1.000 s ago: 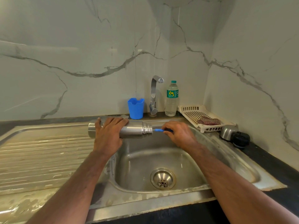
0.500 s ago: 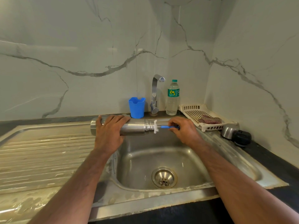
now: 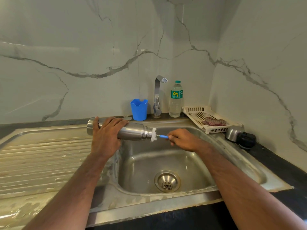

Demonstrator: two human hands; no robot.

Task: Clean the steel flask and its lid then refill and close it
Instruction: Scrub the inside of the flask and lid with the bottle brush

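Head view: the steel flask (image 3: 131, 132) is held level above the rear left rim of the sink (image 3: 167, 165), its long axis running left to right, base to the left and open mouth to the right. The left hand (image 3: 106, 135) is wrapped over the body near the base end, its grip closed round the flask. The right hand (image 3: 184, 139) lies just beyond the mouth, on the same line as the flask's axis, its fingers pinched on the blue handle of a bottle brush (image 3: 157, 136). The white bristle head is seen right at the mouth, touching the rim; whether any of it is inside cannot be told. The next stroke is judged to run along that axis, so handle and flask must be kept in line.

The flask's lid (image 3: 240, 137) is seen lying on the dark worktop (image 3: 274, 160) at the right, well apart from both hands, nearer the right one. A water bottle (image 3: 176, 99) stands beside the tap (image 3: 158, 95).
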